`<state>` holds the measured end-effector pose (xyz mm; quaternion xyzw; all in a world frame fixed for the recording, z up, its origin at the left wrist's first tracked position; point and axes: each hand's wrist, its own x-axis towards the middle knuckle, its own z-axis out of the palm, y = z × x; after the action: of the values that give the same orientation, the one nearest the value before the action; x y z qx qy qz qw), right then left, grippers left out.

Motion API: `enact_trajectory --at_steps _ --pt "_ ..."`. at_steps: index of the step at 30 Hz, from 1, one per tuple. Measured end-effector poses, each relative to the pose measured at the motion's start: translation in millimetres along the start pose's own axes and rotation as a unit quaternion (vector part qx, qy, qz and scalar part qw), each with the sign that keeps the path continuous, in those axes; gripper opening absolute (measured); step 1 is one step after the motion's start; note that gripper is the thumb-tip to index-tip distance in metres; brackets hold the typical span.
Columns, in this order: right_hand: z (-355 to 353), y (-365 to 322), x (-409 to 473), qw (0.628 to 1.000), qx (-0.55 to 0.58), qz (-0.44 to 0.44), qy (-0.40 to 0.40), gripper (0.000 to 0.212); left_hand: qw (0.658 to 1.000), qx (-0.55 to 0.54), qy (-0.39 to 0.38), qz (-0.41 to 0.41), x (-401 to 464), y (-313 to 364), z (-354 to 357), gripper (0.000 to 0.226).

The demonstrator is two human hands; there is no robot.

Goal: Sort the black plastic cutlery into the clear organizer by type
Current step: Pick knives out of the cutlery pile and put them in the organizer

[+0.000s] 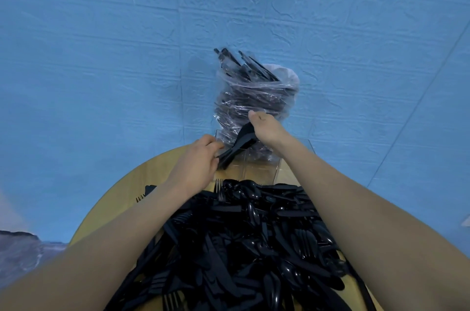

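Only the head view is given here, looking down over a round wooden table [112,198] that's set against a wrinkly blue cloth backdrop [101,56]. Most of the near side of the table is buried under a big heap of black plastic cutlery [241,247], with spoons, knives and forks all jumbled together, and a couple of fork tines can be seen poking out at the far-left edge of the pile. Just past the heap, at the far edge of the table, the clear organizer [256,170] is parked, and its dividers are just about visible through the see-through walls. A clear plastic bag [254,97] stuffed with more black cutlery is stood up right behind it, with handles sticking out of the open top. A small bunch of black utensils [237,145] is held over the organizer's left side between both hands. The handle ends are gripped by the left hand [198,160], fingers curled round them. The right hand [267,127] is closed over the wider end of the bunch, thumb stuck out toward the bag, though how the rest of its fingers lie can't really be made out since they're tucked under. Both forearms are stretched out over the pile.
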<state>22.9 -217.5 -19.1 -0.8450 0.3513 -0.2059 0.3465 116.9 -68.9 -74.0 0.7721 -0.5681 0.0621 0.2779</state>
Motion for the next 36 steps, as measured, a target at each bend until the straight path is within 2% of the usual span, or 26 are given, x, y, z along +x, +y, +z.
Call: enact_trajectory --at_steps 5,9,13,19,23,28,34,36 --pt "-17.2 19.5 -24.7 0.992 0.029 -0.015 0.118 0.037 1.000 -0.004 -0.018 -0.022 -2.8 5.5 0.0 0.042" --pt "-36.0 37.6 -58.7 0.986 0.060 -0.013 0.156 0.020 1.000 0.010 -0.011 -0.028 -12.0 15.2 -2.2 0.045" --pt "-52.6 62.2 -110.5 0.983 0.049 -0.014 0.175 0.021 1.000 0.001 0.007 -0.001 -33.2 45.3 -1.9 0.040" --pt "-56.0 118.5 -195.8 0.984 -0.017 0.015 0.179 0.014 0.997 -0.025 -0.049 0.051 -85.6 109.8 12.0 0.031" --pt "-47.3 143.5 -241.6 0.986 -0.057 0.047 0.152 0.015 0.993 -0.048 -0.084 0.064 -116.0 143.4 27.3 0.027" --pt "-32.8 153.2 -266.1 0.983 -0.116 0.095 0.105 0.025 0.992 -0.061 -0.099 0.056 -143.2 164.5 38.3 0.028" --pt "-35.9 156.0 -275.7 0.972 -0.162 0.140 0.091 0.006 0.993 -0.035 -0.114 0.026 -155.8 168.4 40.7 0.036" --pt "-38.0 156.6 -277.4 0.972 -0.164 0.149 0.081 0.007 0.993 -0.033 -0.108 0.013 -153.4 166.9 40.4 0.036"
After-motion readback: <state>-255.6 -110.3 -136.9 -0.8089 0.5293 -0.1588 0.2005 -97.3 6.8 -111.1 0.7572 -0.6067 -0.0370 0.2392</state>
